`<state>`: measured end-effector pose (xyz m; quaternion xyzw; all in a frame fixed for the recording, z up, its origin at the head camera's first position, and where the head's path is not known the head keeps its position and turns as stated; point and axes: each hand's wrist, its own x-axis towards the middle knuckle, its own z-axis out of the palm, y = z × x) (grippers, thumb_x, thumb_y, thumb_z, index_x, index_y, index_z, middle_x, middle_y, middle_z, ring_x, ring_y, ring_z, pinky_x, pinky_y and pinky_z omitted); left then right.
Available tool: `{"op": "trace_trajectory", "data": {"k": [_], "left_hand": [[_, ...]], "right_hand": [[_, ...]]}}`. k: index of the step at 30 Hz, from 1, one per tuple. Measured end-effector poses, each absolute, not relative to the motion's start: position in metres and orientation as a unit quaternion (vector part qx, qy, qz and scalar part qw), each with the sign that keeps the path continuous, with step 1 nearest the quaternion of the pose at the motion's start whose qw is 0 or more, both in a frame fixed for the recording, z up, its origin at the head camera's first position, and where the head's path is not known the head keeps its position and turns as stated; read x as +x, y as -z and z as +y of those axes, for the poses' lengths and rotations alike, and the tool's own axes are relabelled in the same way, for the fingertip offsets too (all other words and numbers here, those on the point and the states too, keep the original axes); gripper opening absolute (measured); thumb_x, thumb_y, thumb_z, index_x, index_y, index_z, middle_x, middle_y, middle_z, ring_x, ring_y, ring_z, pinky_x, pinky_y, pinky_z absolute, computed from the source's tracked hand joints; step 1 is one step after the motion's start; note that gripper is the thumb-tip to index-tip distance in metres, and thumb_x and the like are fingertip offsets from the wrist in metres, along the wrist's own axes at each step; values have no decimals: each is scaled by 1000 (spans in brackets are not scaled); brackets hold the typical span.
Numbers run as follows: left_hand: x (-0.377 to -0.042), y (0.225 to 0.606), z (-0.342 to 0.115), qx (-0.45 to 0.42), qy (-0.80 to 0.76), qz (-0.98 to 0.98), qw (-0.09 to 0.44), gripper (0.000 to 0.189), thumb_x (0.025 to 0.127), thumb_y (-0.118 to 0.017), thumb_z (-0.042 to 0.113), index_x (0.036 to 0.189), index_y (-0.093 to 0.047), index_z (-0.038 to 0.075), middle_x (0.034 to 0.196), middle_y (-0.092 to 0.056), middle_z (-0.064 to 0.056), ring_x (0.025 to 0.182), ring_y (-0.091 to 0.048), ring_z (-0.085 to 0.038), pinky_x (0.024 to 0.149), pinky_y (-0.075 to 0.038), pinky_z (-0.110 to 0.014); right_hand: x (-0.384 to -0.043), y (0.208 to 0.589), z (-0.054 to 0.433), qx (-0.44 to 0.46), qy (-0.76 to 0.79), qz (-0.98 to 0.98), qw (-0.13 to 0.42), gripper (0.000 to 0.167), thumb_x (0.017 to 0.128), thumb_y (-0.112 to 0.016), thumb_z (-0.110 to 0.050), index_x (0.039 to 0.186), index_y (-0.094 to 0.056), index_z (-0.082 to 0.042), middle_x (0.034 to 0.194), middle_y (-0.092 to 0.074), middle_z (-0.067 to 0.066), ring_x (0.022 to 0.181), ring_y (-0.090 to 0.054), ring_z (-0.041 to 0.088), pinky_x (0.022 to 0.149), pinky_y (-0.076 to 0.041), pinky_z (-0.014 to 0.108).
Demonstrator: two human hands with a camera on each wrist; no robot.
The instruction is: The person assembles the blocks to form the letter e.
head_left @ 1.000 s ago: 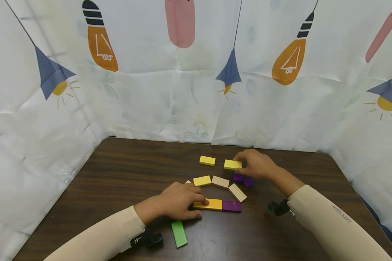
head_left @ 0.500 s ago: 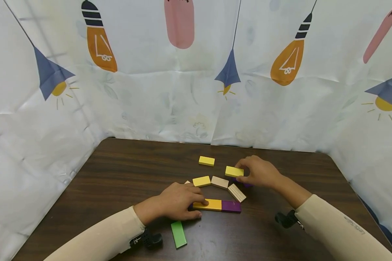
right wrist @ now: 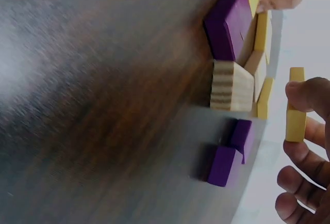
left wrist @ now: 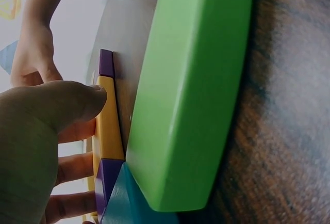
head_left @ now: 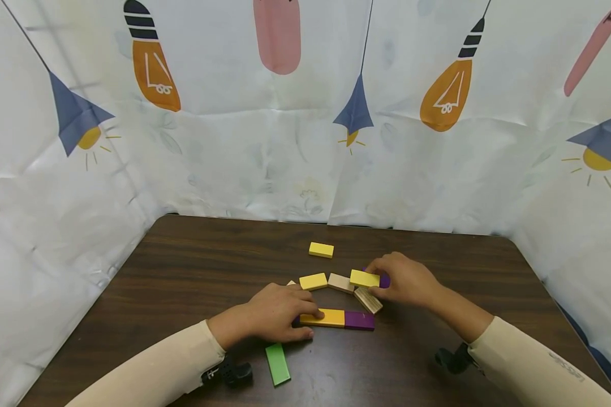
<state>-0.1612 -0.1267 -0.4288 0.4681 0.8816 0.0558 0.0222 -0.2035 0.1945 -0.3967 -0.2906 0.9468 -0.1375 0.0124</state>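
Observation:
My right hand (head_left: 404, 282) pinches a yellow block (head_left: 364, 278) between thumb and fingers. In the right wrist view this yellow block (right wrist: 295, 123) is up off the table, away from two small purple blocks (right wrist: 224, 166). In the head view it overlaps the end of a plain wooden block (head_left: 340, 282) and sits close over a ridged wooden block (head_left: 368, 300). My left hand (head_left: 275, 314) lies over the left end of a row, its index finger touching a long orange block (head_left: 331, 318). A purple block (head_left: 359, 321) adjoins the orange one on the right.
Another yellow block (head_left: 313, 281) lies left of the plain wooden block, and one more yellow block (head_left: 321, 250) lies farther back. Close to my left wrist is a green block (head_left: 278, 364); a teal piece (left wrist: 131, 198) touches its end. A printed curtain (head_left: 265, 158) stands behind the table.
My right hand has brought the yellow block from the back of the table toward me, past the small purple blocks to above the wooden blocks. The left hand has stayed in place.

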Motion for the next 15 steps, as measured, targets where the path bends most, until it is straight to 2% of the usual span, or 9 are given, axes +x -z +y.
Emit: {"op": "trace_trajectory", "data": {"k": [7,15], "left_hand": [[-161,429,-126,469,-53,881,22,36,96,-65,54,127,-70,37,118,-63,17,100,-56,-4,62,-43,-23],[-162,428,-126,469,-55,881,20,35,96,-66,53,127,-70,37,118,-62,17,101,-57,-4,62,-44,-23]], "right_hand": [[-190,398,194,-304,138,942,-1,33,80,-88,-31,108,-75,-19,94,-65,-10,86,-55,14,64,-48,28],[-176,402,196,-315,154,936,-7,33,79,-89,-33,106,-75,-22,94,-65,-13,91,-58,16,65,-50,29]]}}
